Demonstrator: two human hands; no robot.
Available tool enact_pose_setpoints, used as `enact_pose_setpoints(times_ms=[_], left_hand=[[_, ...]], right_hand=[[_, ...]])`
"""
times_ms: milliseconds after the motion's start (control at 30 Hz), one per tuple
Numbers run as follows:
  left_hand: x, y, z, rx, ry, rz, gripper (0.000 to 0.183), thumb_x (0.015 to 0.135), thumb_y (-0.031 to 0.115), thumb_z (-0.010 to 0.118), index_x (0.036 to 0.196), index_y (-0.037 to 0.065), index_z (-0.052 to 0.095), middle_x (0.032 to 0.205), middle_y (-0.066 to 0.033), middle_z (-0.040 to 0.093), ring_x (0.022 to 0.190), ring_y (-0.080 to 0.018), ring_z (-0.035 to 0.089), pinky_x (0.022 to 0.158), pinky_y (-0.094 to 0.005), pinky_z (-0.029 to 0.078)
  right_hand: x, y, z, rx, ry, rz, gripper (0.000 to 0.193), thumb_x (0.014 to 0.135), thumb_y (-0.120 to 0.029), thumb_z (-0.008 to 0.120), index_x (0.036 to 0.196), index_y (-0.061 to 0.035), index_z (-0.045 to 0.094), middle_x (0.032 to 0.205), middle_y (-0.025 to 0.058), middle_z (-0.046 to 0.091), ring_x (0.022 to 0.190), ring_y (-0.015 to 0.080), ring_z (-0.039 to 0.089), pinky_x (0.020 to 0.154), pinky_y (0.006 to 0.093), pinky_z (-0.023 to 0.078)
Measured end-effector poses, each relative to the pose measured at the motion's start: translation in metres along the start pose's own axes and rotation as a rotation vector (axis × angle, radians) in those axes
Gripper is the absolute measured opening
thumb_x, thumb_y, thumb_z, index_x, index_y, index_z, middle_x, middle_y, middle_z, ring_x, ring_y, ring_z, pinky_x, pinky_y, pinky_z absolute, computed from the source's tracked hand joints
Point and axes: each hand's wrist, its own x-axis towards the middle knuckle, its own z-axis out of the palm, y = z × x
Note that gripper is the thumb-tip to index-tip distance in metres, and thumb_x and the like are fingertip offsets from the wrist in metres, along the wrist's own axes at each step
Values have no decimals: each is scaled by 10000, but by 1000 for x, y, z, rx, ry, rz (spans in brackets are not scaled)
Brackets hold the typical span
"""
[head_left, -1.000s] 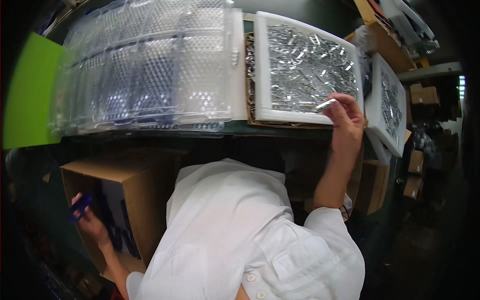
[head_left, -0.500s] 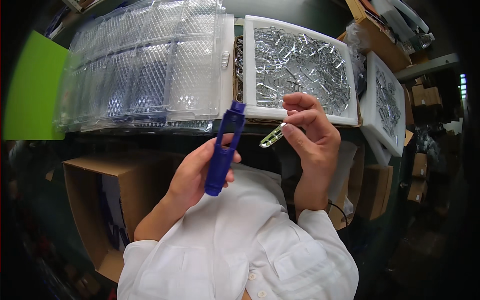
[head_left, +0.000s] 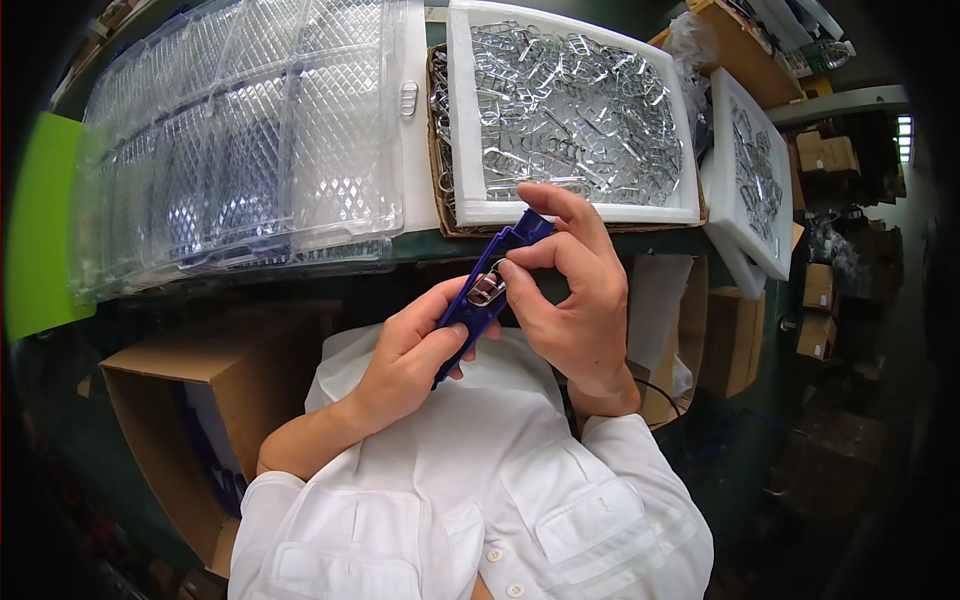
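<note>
My left hand [head_left: 405,350] is closed around the lower part of a long blue plastic housing [head_left: 458,334], which tilts up to the right in front of my chest. A shiny bent metal clip [head_left: 484,290] sits at the housing's open slot. Thumb and index finger of my right hand [head_left: 580,305] pinch the clip's upper end, while its other fingers reach over the housing's far end. Whether the clip is seated in the slot I cannot tell. Just beyond, a white foam tray [head_left: 464,120] holds many loose metal clips like it.
Stacked clear plastic trays [head_left: 250,140] with blue parts showing through stand at the left, beside a green sheet [head_left: 45,235]. One clip [head_left: 408,99] lies on a white strip. A second foam tray [head_left: 716,150] leans at the right. An open cardboard box [head_left: 170,360] is below left.
My right hand has brought the metal clip left and down onto the blue housing. The housing has tilted farther right and turned. The whole view has shifted slightly.
</note>
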Motion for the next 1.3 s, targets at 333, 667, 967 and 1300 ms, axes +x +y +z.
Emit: enact_pose_setpoints(times_ms=[333, 667, 967, 1300], left_hand=[[-2, -13, -11, 224, 105, 198, 485, 1013, 47, 474, 1493, 7, 532, 977, -39, 712, 737, -61, 562, 606, -228, 479], [5, -10, -10, 288, -21, 266, 347, 1075, 125, 501, 1373, -36, 577, 959, -75, 699, 775, -80, 641, 668, -234, 527], [15, -23, 1, 200, 105, 185, 195, 1063, 73, 546, 1109, -40, 697, 776, -43, 678, 677, -82, 624, 610, -252, 506], [15, 14, -16, 26, -269, 17, 518, 1112, 314, 503, 1522, -1, 508, 1172, -110, 695, 912, -155, 694, 825, -280, 548]], right_hand=[[-1, 11, 23, -179, -34, -194, 197, 770, 21, 790, 862, -22, 621, 1307, 201, 645, 1136, 393, 674, 843, 439, 595], [-14, 11, 25, 488, -147, 359, 240, 910, -15, 712, 1143, 16, 660, 1040, 70, 733, 965, 128, 715, 911, 295, 564], [-35, 17, 32, 422, -97, 271, 205, 872, 41, 689, 1065, 3, 632, 910, 92, 706, 750, 103, 689, 634, 269, 573], [-19, 33, 15, 755, -4, 390, 236, 892, 88, 647, 1116, 17, 622, 1042, 88, 715, 924, 114, 695, 796, 280, 586]])
